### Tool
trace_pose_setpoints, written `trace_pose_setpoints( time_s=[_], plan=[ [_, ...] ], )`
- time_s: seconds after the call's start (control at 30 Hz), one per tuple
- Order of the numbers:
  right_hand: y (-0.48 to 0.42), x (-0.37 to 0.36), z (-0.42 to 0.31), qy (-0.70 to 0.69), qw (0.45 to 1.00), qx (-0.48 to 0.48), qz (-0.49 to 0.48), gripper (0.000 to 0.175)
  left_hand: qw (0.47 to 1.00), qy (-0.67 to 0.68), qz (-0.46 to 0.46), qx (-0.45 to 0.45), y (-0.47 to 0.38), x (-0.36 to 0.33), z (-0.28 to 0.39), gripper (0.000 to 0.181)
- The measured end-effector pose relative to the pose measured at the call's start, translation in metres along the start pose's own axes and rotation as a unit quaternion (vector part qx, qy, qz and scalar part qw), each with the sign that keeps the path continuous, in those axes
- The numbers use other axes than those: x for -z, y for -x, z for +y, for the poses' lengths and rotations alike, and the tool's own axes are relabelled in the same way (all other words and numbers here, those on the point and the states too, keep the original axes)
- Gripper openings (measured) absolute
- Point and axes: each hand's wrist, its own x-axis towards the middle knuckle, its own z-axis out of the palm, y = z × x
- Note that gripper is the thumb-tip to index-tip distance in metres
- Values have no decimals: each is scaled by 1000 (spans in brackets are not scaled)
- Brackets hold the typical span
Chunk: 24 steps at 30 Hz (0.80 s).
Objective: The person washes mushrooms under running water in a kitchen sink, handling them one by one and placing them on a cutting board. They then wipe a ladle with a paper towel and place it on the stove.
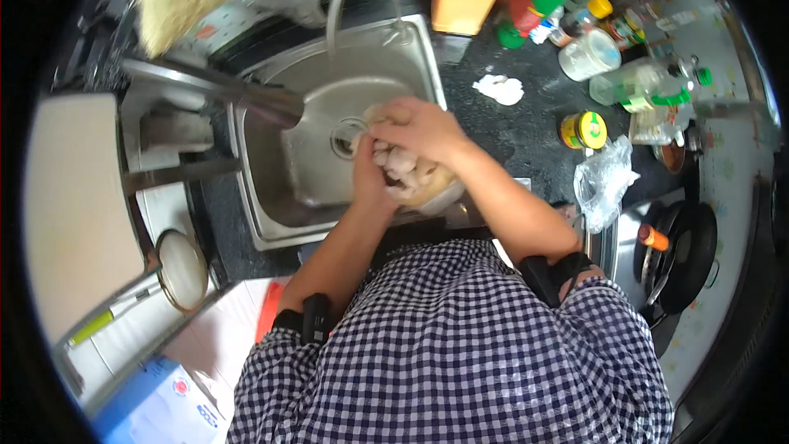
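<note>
Over the right part of a stainless steel sink [308, 197], both my hands are around pale, lumpy, wet-looking pieces of food [404, 166]; their exact kind is unclear. My left hand [370, 176] cups them from the left side. From above and the right, my right hand [419, 129] curls over a pale piece. A light-coloured, rounded container or bowl [441, 194] lies just below the pieces, near the sink's front right edge, partly hidden by my right forearm. The curved faucet [336, 12] arches over the back of the sink, and the drain [346, 137] is left of my hands.
Right of the sink, the black counter [481, 129] holds a crumpled white scrap [500, 89], a yellow-lidded jar [583, 130], a plastic bag [604, 185] and several bottles. A black frying pan [690, 259] is at the far right. A metal cylinder [271, 102] juts over the sink's left side.
</note>
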Motion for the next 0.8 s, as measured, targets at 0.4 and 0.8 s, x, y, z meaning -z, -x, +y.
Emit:
trace_pose_setpoints(
  time_s=[0.4,0.8],
  plan=[
    [-38,70,-87,189,953,-14,-236,57,952,285,83,-79,-25,-83,-39,37],
    [-40,66,-134,270,910,-28,-312,42,938,286,186,-66,9,-115,-25,43]
  ],
)
